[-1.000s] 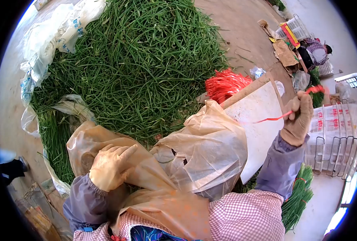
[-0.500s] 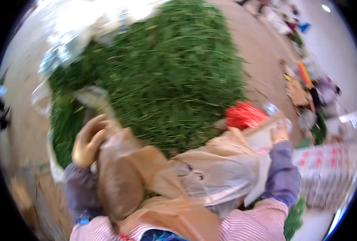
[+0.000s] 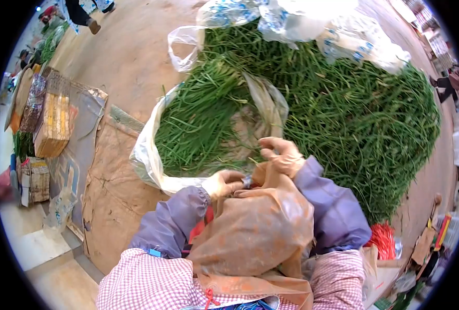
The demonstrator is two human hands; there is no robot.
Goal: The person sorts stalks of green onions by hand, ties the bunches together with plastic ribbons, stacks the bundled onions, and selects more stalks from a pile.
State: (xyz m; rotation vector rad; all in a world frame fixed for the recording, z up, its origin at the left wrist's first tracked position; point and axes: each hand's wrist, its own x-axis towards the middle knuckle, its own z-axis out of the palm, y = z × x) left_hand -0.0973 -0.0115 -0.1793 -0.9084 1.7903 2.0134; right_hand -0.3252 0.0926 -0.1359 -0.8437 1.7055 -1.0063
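Observation:
In the head view, my left hand point(image 3: 223, 184) is closed, its fingertips pinched against a small whitish-blue bit point(image 3: 247, 181) that I cannot name. My right hand point(image 3: 285, 156) is just above and to the right, fingers bent and apart, with nothing visible in them. Under both hands a stained brown apron-like sheet point(image 3: 255, 227) drapes over my lap. Directly ahead, a white plastic bag point(image 3: 149, 144) lies spread open, with long green grass-like stalks point(image 3: 203, 113) inside. A large heap of similar loose stalks point(image 3: 358, 119) spreads to the right, beside the bag.
Clear plastic bags point(image 3: 291, 20) with blue print cover the heap's far edge. Red plastic strands point(image 3: 382, 240) lie at its near right. Flattened cardboard point(image 3: 113, 201) covers the floor at left, near stacked boxes point(image 3: 54, 124). A person's legs point(image 3: 82, 15) show at far left.
The view has swung left, bringing the white bag to the middle. My right hand has left the pale sheet near the red strands and come over beside my left hand.

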